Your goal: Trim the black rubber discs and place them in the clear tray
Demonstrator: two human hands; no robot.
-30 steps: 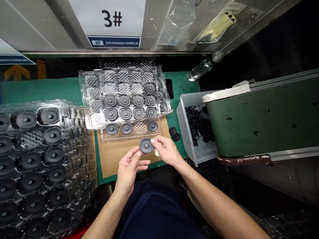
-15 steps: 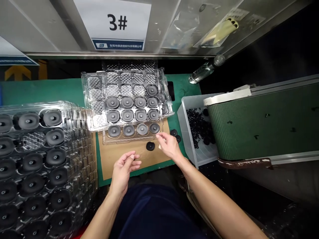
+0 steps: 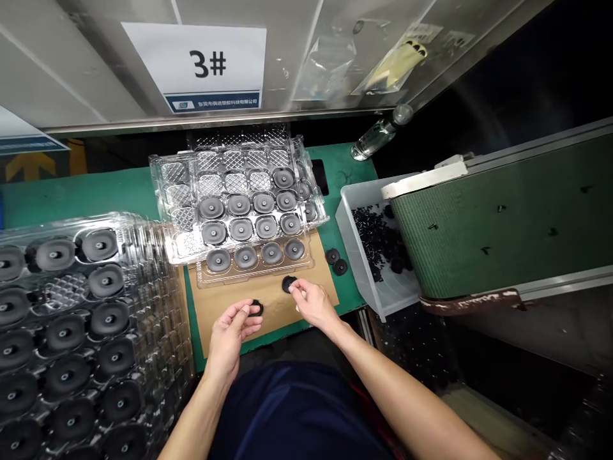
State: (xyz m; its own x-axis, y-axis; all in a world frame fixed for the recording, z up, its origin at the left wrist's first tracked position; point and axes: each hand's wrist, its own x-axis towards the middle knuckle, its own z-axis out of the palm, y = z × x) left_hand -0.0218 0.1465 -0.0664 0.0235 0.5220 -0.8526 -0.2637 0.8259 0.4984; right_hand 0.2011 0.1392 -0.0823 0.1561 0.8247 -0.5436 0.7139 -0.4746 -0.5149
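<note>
My left hand (image 3: 232,329) pinches a small black part (image 3: 257,308) between thumb and forefinger, just above the brown cardboard sheet (image 3: 225,303). The fingertips of my right hand (image 3: 310,300) close on a small black disc (image 3: 288,284) that lies on the cardboard. Right behind both hands is a clear blister tray (image 3: 253,259) whose front row holds several grey round discs (image 3: 271,252). More clear trays (image 3: 182,191), partly filled with grey discs, are stacked on it.
A tall stack of filled clear trays (image 3: 81,332) stands at the left. Two loose black discs (image 3: 336,260) lie on the green mat. A white bin (image 3: 349,223) of small black parts sits under the end of a green conveyor belt (image 3: 502,230) at the right.
The grey disc held between both hands a second ago now sits in the tray's front row. My right hand came back to the black disc on the cardboard; my left hand now pinches a black part.
</note>
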